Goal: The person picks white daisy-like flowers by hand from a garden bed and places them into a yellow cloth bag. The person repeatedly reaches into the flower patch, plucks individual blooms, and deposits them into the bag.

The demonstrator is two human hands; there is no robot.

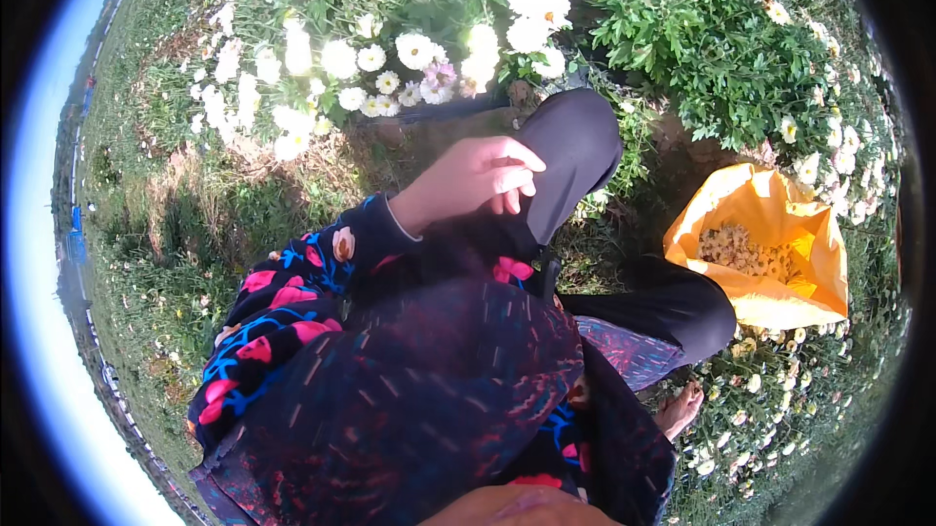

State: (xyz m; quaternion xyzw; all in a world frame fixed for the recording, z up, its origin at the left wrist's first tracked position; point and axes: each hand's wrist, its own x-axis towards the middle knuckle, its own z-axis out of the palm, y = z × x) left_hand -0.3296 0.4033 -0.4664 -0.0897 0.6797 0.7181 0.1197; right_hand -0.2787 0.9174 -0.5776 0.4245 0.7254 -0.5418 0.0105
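Above my bent knee in dark trousers [574,138], my left hand [508,175] hovers or rests with its fingers loosely curled and slightly apart; nothing shows in it. Its dark sleeve [292,299] has pink and blue flowers. At the bottom edge is a blurred patch of skin, close to the camera; whether this is my right hand I cannot tell. Large white chrysanthemums [414,51] bloom beyond the left hand, with a few pinkish ones [440,75] among them. A yellow-orange bag [782,310] stands open at the right, holding picked flower heads [746,252].
A leafy green bush [658,36] grows at the upper right. More white flowers [753,383] lie below the bag, near a bare foot [680,409]. A dark patterned apron or cloth [439,380] covers my lap. Grass and plants [168,270] stretch left to the horizon.
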